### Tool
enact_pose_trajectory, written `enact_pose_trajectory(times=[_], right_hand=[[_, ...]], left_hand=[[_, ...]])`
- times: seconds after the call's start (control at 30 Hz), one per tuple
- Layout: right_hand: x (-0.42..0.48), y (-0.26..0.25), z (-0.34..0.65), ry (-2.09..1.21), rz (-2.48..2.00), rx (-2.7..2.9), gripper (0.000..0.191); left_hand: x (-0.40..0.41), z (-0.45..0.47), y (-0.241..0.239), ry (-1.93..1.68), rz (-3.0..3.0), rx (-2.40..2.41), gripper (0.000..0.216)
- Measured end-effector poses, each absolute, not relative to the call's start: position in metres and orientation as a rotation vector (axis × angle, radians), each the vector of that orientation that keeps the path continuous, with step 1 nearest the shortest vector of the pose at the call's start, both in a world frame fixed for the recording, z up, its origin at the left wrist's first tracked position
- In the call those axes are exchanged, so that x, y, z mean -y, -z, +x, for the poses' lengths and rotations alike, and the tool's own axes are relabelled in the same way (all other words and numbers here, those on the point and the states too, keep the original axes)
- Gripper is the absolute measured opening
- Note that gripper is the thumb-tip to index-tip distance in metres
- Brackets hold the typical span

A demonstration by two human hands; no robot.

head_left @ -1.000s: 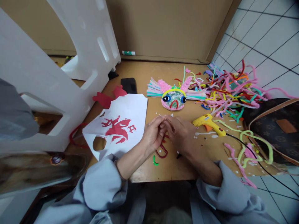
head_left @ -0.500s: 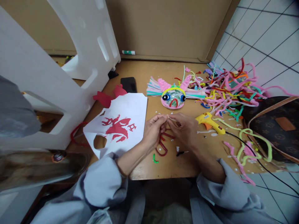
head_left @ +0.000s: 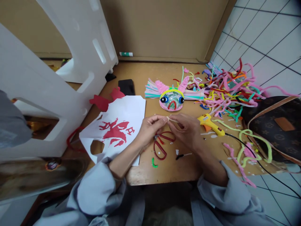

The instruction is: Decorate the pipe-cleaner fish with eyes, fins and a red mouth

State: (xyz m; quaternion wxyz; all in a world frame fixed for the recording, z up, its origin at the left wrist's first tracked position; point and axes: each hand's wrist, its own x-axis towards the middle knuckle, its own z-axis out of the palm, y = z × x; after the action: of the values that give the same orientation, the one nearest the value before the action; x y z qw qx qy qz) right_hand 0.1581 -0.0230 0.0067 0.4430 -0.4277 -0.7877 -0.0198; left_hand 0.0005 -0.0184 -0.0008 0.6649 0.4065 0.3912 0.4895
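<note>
My left hand [head_left: 151,127] and my right hand [head_left: 187,128] meet fingertip to fingertip above the table. Pinched between them is a thin, pale cream strip [head_left: 173,120], mostly covered by the fingers, so its exact kind is unclear. Below the hands lie scissors with red handles [head_left: 166,153]. Just beyond the fingers sits a creature head [head_left: 172,96] with pink ears, blue-rimmed eyes and a red mouth. A yellow glue gun [head_left: 213,125] rests right of my right hand. White paper with a red cut-out design [head_left: 135,108] lies beside my left forearm.
Pipe cleaners in many colours [head_left: 235,84] are heaped at the back right, near a brown bag [head_left: 275,110]. A black phone [head_left: 126,87] lies behind the paper. A white plastic frame [head_left: 84,40] stands at left. The glue gun's black cord [head_left: 249,147] trails rightward.
Both hands keep their pinch on the pale strip, with a slight shift of the fingers. My left wrist has moved a little left, and more of the scissors shows. The view has tilted slightly.
</note>
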Motion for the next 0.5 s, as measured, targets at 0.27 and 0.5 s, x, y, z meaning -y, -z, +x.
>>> enact_pose_trajectory(times=[0.27, 0.5], right_hand=[[0.026, -0.015, 0.165, -0.259, -0.88, 2.05, 0.016], [0.026, -0.011, 0.159, -0.439, -1.106, 1.877, 0.024]], left_hand=[[0.009, -0.015, -0.01, -0.855, 0.882, -0.732, 0.038], [0.014, -0.006, -0.01, -1.086, 0.702, -0.757, 0.032]])
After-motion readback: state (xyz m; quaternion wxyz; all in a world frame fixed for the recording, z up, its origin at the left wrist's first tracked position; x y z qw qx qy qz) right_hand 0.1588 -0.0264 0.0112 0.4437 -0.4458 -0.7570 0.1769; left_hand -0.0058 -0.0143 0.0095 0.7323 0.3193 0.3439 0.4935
